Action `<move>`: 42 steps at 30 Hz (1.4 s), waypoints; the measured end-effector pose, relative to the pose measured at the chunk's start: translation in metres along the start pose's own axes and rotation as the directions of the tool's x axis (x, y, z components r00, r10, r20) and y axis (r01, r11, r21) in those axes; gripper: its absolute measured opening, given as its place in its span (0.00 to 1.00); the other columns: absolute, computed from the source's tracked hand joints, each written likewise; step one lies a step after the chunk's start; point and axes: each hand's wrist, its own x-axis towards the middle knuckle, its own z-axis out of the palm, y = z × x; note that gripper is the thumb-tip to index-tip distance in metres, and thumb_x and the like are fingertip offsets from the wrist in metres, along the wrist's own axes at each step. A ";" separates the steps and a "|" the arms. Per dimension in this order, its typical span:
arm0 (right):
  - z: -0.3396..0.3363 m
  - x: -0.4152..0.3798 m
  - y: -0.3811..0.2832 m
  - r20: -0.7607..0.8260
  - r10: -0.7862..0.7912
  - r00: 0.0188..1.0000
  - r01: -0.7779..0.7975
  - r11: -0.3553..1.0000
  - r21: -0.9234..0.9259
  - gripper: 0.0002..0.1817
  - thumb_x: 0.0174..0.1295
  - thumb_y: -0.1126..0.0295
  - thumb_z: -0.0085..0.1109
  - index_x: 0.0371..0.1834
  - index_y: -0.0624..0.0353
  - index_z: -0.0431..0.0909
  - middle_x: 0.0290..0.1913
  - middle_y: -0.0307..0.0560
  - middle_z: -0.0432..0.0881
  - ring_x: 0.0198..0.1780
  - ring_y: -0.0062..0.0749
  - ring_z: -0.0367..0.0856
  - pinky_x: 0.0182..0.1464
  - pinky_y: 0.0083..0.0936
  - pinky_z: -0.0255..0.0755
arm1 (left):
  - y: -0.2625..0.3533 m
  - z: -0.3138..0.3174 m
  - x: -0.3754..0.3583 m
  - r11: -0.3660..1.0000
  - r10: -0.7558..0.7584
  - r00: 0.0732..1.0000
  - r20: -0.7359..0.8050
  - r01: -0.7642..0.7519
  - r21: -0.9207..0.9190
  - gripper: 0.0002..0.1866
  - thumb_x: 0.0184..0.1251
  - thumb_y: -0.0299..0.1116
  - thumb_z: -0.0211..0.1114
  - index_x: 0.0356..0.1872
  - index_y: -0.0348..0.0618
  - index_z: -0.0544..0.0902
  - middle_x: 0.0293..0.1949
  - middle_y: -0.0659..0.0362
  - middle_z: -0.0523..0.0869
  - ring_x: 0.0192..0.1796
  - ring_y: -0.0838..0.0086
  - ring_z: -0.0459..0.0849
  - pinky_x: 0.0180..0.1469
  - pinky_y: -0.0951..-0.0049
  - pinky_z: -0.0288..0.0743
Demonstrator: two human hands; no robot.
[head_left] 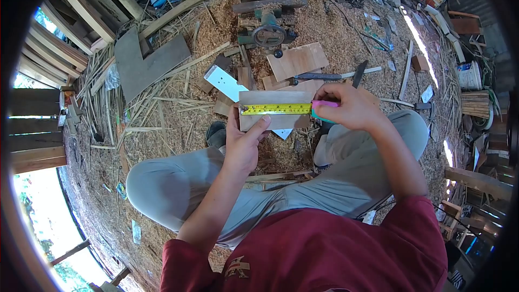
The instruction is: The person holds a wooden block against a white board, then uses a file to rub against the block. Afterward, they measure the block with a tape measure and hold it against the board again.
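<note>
A small rectangular wooden board [257,123] is held up in front of my lap. My left hand [246,139] grips its left end, thumb on the face and fingers behind. Across the board runs the yellow blade of a tape measure [275,109], its hooked end at the board's left edge near my left fingers. My right hand [348,106] is closed around the pink and teal tape case [324,105] at the right end. Part of the case is hidden by my fingers.
Ahead stands a green machine with a handwheel [268,35]. Wood offcuts [297,60], a chisel-like tool [318,76] and a white strip [226,82] lie on sawdust. A grey angled sheet [141,65] lies left, and a bucket [469,75] stands right.
</note>
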 end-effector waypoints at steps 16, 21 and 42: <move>-0.005 -0.007 -0.005 0.066 -0.102 0.993 0.101 0.995 0.023 0.16 0.64 0.64 0.64 0.49 0.65 0.82 0.42 0.42 0.84 0.45 0.24 0.80 0.51 0.25 0.74 | -0.004 -0.007 -0.001 0.999 -0.024 0.999 0.023 0.024 -0.027 0.32 0.70 0.21 0.70 0.71 0.48 0.66 0.62 0.57 0.80 0.62 0.69 0.83 0.61 0.63 0.82; -0.006 -0.013 -0.014 0.031 -0.060 0.998 0.060 0.998 -0.009 0.16 0.63 0.63 0.67 0.47 0.64 0.83 0.42 0.43 0.84 0.44 0.26 0.80 0.51 0.26 0.75 | -0.003 -0.007 -0.002 0.999 -0.031 0.998 0.058 0.033 -0.026 0.32 0.70 0.21 0.70 0.71 0.49 0.66 0.61 0.58 0.81 0.63 0.69 0.83 0.62 0.63 0.80; -0.005 -0.010 0.012 0.094 -0.130 0.987 0.115 0.983 0.145 0.33 0.70 0.67 0.66 0.78 0.57 0.69 0.64 0.53 0.82 0.64 0.31 0.80 0.68 0.29 0.72 | -0.013 -0.012 0.001 0.997 -0.081 0.994 0.071 0.082 -0.007 0.34 0.71 0.19 0.67 0.74 0.48 0.64 0.64 0.56 0.79 0.64 0.68 0.82 0.64 0.63 0.79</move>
